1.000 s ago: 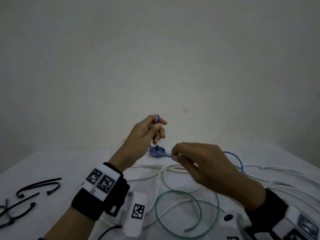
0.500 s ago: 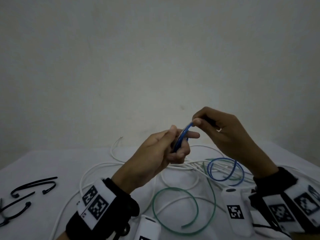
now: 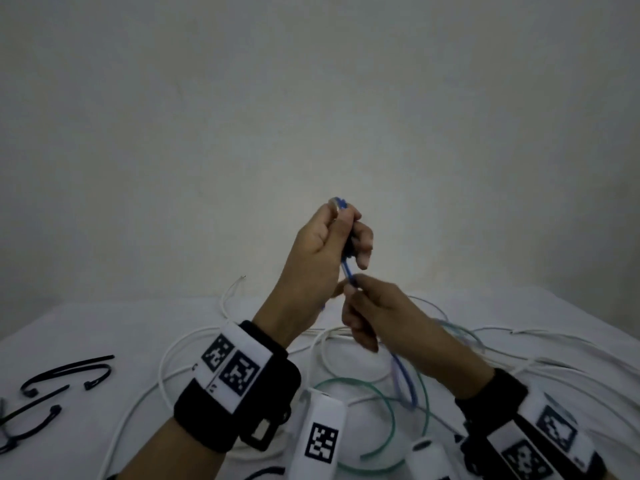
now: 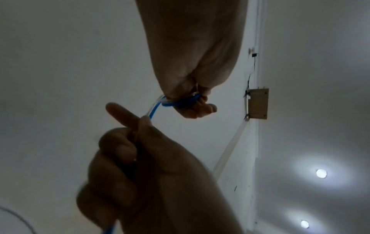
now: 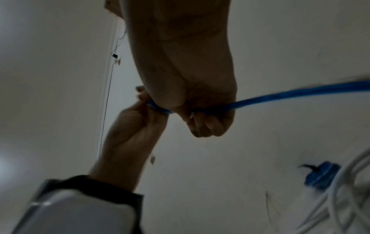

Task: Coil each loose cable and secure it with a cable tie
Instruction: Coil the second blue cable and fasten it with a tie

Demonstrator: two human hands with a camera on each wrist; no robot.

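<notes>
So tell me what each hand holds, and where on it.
Both hold the blue cable: left hand grips its coiled upper end, right hand pinches the strand just below.

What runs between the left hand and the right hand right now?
Only a short, taut stretch of the blue cable spans the gap from the left hand down to the right hand; the head view shows it, the left wrist view confirms.

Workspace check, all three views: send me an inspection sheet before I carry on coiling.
Surface: white table.
Job's things: blue cable raised between both hands; black cable ties at the table's left.
Clutter: nothing seen.
Hands: left hand grips the blue cable's upper part; right hand pinches it below.
Cables: white cables and a green cable lie loose.
Surroundings: plain wall; ceiling lights.
</notes>
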